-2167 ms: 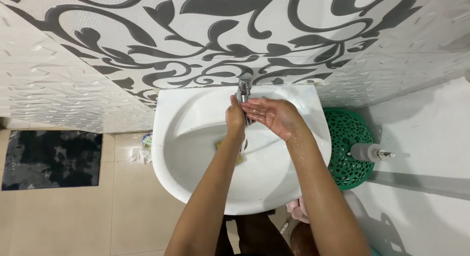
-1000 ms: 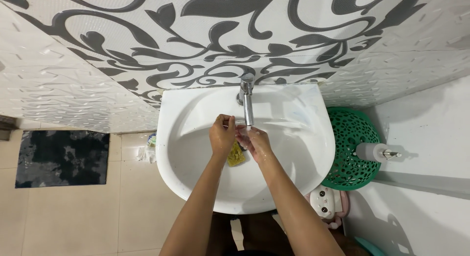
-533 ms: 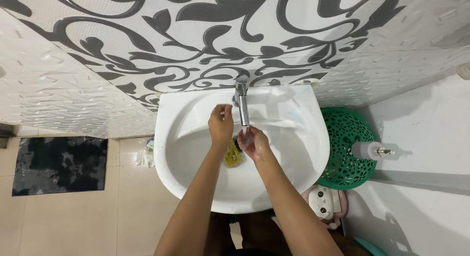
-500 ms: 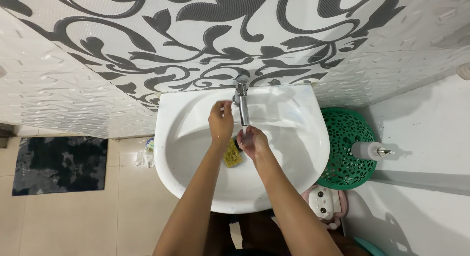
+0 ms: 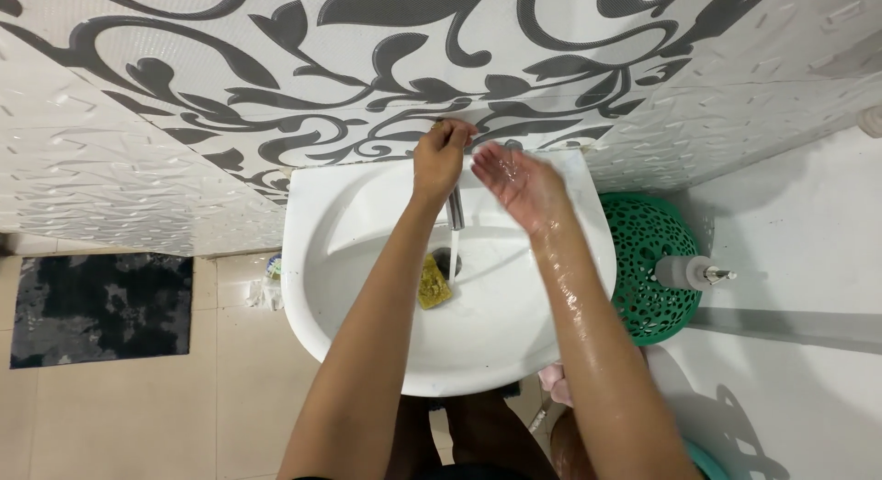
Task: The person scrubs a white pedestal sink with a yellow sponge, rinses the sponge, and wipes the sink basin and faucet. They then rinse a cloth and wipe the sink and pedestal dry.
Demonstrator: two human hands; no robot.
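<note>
One white wash basin (image 5: pixel 367 259), wall-mounted, taken here as reference for all places. One chrome tap (image 5: pixel 456 208) at the basin's back rim, its head covered by a hand, water running from the spout toward the drain. One yellow sponge (image 5: pixel 432 283) lying in the bowl just beside the drain. One green perforated basket (image 5: pixel 652 269) to the right of the basin; one white pump bottle (image 5: pixel 687 272) just beyond it. One dark mat (image 5: pixel 92 305) on the floor, well to the basin's left. Two hands: left hand (image 5: pixel 441 154) at the back rim, fingers curled closed around the tap head; right hand (image 5: pixel 514 181) just beside it above the rim, wet, palm up and spread wide, holding nothing.
</note>
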